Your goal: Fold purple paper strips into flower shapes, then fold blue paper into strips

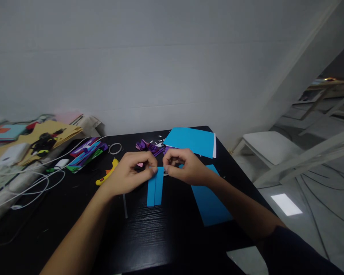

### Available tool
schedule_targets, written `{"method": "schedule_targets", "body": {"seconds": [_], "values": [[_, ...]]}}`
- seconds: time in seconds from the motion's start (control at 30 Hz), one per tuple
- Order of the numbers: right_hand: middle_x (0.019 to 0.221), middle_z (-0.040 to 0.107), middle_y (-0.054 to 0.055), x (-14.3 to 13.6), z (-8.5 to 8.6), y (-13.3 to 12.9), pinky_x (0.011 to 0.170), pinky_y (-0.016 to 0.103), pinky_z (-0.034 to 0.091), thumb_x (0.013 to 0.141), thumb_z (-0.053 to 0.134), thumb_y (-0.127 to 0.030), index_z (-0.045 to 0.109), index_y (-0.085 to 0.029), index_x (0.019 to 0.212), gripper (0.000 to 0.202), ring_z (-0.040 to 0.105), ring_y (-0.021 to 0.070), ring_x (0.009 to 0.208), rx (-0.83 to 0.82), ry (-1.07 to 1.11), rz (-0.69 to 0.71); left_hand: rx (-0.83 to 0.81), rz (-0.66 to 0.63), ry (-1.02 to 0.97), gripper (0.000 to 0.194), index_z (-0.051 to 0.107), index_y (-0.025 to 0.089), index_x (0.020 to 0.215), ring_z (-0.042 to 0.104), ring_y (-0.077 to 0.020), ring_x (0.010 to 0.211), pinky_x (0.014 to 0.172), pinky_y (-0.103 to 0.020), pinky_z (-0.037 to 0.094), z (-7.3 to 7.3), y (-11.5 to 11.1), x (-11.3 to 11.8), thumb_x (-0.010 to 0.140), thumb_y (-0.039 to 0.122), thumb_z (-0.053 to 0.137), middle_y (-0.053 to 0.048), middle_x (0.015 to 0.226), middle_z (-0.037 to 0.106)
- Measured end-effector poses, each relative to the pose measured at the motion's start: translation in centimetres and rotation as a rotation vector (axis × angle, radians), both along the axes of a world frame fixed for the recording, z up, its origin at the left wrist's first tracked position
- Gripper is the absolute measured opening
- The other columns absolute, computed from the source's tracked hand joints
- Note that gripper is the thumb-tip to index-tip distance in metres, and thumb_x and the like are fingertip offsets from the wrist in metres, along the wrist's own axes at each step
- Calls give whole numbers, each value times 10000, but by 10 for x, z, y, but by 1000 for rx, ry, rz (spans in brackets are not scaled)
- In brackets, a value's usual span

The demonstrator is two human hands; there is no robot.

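A narrow folded blue paper (pixel 154 193) lies over the black table, a crease line running down its length. My left hand (pixel 132 172) pinches its top left edge between thumb and fingers. At the paper's top right corner, my right hand (pixel 186 168) has its thumb and fingers closed together. A flat blue sheet (pixel 210 206) lies partly under my right forearm. Farther back, more blue sheets (pixel 190 141) rest on white paper. Purple folded paper (pixel 146 146) and small white scraps sit behind the hands.
A yellow tool (pixel 107 176) and a tape ring (pixel 115 148) are left of my left hand. White cables (pixel 46 187), coloured paper strips (pixel 86 152) and piled envelopes (pixel 57 133) occupy the left side. A white chair (pixel 272 147) stands beyond the table's right edge (pixel 237 168).
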State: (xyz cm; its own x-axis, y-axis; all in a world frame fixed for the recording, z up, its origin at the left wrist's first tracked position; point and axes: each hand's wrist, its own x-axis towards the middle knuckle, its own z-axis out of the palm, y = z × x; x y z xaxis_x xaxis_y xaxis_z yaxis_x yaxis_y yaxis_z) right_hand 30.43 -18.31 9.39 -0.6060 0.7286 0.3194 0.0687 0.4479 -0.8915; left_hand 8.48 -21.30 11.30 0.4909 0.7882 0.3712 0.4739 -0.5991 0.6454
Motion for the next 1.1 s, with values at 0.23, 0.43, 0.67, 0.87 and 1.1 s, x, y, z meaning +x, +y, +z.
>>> {"method": "schedule_targets", "body": {"seconds": [0.23, 0.43, 0.67, 0.87, 1.1], "values": [[729, 583, -16, -1, -1, -1, 586, 262, 401, 811, 634, -195, 604, -179, 791, 39, 496, 109, 623, -8, 27, 2, -7, -4, -8, 133, 644, 160, 760, 551, -113, 657, 625, -221, 414, -1, 0, -1, 879, 185, 592, 18, 709, 622], [753, 583, -11, -3, -3, -3, 595, 265, 412, 826, 639, -205, 619, -178, 831, 34, 499, 110, 643, 2, 25, 28, -16, -63, -18, 121, 642, 159, 770, 554, -108, 650, 642, -215, 437, -4, 2, 3, 882, 186, 603, 22, 701, 617], [726, 560, -25, -5, -4, -1, 596, 261, 384, 804, 649, -178, 614, -177, 804, 34, 467, 102, 632, -92, 36, 65, -33, -81, -70, 115, 637, 158, 747, 545, -99, 629, 628, -209, 433, -5, 1, 8, 857, 155, 607, 25, 680, 618], [649, 570, -39, -8, -8, -8, 571, 227, 418, 811, 754, -311, 559, -161, 653, 292, 500, 85, 593, -424, 185, 347, -242, -243, -245, 179, 556, 160, 642, 484, -73, 535, 552, -187, 407, -8, -12, 21, 792, 114, 642, 53, 574, 539], [551, 658, -22, -11, -30, -5, 496, 177, 486, 755, 854, -411, 732, -96, 755, 339, 607, 88, 480, -632, 72, 841, -804, -587, -484, 359, 623, 179, 607, 721, -256, 648, 591, -326, 568, -32, -23, 34, 667, 479, 811, -63, 606, 694]]}}
